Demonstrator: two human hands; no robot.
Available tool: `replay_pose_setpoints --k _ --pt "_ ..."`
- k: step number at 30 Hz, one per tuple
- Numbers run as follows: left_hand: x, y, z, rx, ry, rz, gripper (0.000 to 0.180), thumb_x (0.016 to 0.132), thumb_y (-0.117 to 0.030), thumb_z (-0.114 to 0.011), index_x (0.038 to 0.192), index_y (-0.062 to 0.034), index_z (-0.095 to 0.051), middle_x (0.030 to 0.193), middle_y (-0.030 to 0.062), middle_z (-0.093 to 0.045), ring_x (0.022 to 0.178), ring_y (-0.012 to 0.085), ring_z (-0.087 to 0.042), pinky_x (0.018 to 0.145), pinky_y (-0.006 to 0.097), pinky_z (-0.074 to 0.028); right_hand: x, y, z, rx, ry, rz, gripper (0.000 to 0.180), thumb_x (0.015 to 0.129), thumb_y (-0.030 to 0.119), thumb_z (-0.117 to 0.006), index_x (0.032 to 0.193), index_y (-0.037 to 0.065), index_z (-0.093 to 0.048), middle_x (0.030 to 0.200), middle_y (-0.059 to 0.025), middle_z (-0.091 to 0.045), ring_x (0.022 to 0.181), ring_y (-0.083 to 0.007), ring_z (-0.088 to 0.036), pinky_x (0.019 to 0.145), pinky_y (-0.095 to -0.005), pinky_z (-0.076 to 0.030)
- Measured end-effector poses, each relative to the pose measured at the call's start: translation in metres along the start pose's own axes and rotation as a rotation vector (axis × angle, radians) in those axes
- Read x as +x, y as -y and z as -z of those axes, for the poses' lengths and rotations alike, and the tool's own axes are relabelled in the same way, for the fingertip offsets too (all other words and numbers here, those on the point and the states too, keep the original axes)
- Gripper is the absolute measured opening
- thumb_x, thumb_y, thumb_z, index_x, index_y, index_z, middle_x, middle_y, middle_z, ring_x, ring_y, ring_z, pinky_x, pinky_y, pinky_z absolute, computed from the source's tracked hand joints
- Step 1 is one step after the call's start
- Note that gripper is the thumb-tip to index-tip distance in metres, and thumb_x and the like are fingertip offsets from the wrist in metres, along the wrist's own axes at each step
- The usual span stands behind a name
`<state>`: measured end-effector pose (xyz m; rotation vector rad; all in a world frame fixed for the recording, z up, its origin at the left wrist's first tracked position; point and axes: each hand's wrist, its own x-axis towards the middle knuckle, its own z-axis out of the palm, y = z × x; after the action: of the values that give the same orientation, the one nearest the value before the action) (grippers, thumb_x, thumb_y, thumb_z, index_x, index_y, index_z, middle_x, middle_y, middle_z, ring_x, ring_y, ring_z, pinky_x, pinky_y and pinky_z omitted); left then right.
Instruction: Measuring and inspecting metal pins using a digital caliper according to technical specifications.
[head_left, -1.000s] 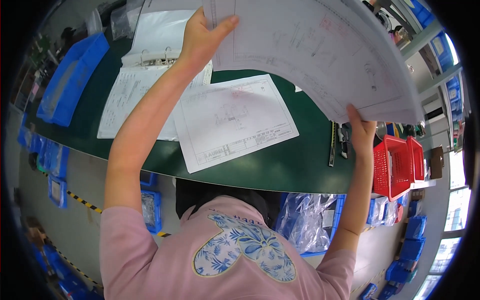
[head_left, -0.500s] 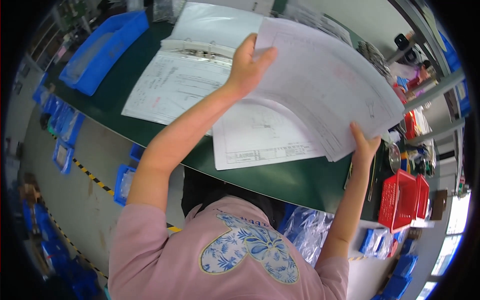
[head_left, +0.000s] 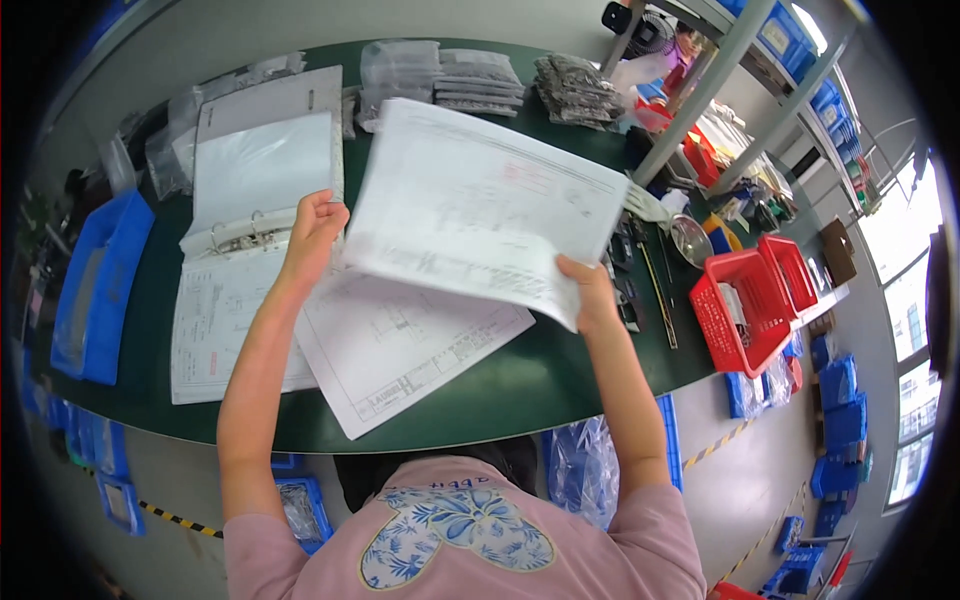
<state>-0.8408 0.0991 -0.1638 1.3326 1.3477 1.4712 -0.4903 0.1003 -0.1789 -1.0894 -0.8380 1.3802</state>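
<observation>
A sheaf of printed drawing sheets is lifted over the middle of the table, its edges blurred by motion. My right hand pinches it at the lower right corner, thumb on top. My left hand is raised beside the sheaf's left edge, fingers loosely bent, seemingly holding nothing. Below the sheaf, more drawing sheets lie slanted, partly over the pages in a ring binder. The binder lies open at the left, with its metal rings showing and a clear sleeve on its far side.
A long blue bin stands at the left table edge. Packed bags line the back. At the right are red baskets, a metal bowl, slim tools and a shelf post. A person is beyond.
My left hand has come off the sheaf and moved left toward the binder rings. The sheaf has swung left and flattened in my right hand. The whole view has shifted.
</observation>
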Motion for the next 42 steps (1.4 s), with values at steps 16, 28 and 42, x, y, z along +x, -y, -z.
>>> replay_pose_setpoints --k 16,28,42 --pt "0.064 0.119 0.278 0.396 -0.551 0.439 0.048 0.075 -0.038 -0.052 0.086 0.0075 -0.06 0.09 0.0249 -0.059 0.09 0.0328 -0.057 0.076 0.04 -0.042 0.023 -0.045 -0.038 -1.0 0.005 0.205 0.072 0.063 0.039 -0.07 0.117 -0.001 -0.042 0.11 -0.0147 -0.048 0.097 -0.0244 -0.049 0.082 -0.0349 -0.039" --pt "0.058 0.097 0.306 -0.058 -0.074 0.764 0.013 0.067 -0.015 -0.064 0.074 -0.0073 -0.055 0.069 0.0028 -0.052 0.058 0.0125 -0.049 0.049 0.024 -0.039 0.007 -0.044 -0.071 -0.901 0.126 0.077 0.028 0.069 0.013 -0.06 0.093 -0.001 -0.056 0.08 -0.0095 -0.059 0.073 -0.0165 -0.056 0.067 -0.0275 -0.044" --pt "-0.04 0.08 0.28 -0.72 -0.064 0.509 0.041 0.07 -0.027 -0.053 0.1 0.0004 -0.051 0.099 0.0167 -0.055 0.094 0.0337 -0.053 0.085 0.045 -0.043 0.023 0.036 0.015 -1.337 -0.672 0.493 0.054 0.067 0.016 -0.063 0.114 0.0 -0.042 0.11 -0.0208 -0.05 0.098 -0.0335 -0.049 0.08 -0.0397 -0.041"
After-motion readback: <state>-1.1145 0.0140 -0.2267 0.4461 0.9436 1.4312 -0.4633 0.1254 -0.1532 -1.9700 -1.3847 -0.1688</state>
